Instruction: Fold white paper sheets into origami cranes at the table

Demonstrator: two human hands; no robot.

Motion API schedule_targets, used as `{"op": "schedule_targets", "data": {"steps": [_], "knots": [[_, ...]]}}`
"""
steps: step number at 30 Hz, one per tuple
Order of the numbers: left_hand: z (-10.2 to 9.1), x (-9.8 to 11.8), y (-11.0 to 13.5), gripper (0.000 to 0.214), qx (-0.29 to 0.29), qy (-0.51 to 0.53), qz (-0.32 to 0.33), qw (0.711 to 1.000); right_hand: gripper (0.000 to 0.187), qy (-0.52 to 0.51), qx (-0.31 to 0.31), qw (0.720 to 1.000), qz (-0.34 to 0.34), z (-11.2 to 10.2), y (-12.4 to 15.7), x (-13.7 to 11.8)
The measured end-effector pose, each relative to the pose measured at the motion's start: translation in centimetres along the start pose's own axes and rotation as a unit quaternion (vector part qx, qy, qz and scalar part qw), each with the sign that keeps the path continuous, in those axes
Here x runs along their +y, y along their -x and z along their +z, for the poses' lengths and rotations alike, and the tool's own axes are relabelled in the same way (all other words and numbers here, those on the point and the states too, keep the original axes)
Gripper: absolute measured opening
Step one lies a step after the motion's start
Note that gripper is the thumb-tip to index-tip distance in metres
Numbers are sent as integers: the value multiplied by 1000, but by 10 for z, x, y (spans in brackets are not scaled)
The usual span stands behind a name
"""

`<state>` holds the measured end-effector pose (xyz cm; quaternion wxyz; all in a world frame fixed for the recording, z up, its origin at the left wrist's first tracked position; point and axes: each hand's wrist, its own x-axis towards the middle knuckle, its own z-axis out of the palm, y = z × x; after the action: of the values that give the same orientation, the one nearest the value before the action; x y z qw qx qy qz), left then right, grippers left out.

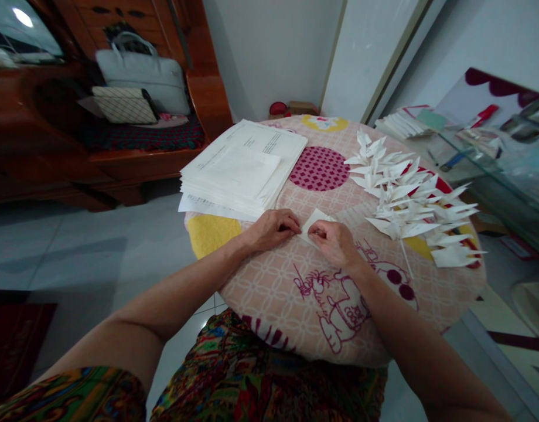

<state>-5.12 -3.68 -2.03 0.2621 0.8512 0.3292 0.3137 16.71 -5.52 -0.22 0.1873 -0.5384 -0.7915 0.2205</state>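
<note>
A small folded piece of white paper [314,220] lies on the round table's pink patterned cloth [269,293]. My left hand [273,228] pinches its left edge with curled fingers. My right hand [335,241] presses and pinches its right side, fingers closed on the paper. Both hands meet at the paper near the table's middle.
A thick stack of white paper sheets [243,170] sits at the table's far left. Several folded white paper cranes [410,202] lie at the right. A wooden bench with bags [137,88] stands at the left, and a glass shelf [493,158] at the right.
</note>
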Motion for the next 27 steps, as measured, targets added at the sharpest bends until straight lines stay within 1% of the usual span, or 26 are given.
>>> {"op": "schedule_targets", "data": {"steps": [6,11,20,27], "knots": [[-1,0,0,22,3,9,-8,1000,13,64,-44,997,14,-6,-9,-9],[-1,0,-1,21,7,14,-14,1000,16,106,-41,993,20,-6,-12,-12],[0,1,0,22,12,1,-8,1000,12,106,-42,993,37,-3,-13,-14],[-1,7,0,22,23,-17,-11,1000,8,79,-33,995,56,-3,-14,-13]]}}
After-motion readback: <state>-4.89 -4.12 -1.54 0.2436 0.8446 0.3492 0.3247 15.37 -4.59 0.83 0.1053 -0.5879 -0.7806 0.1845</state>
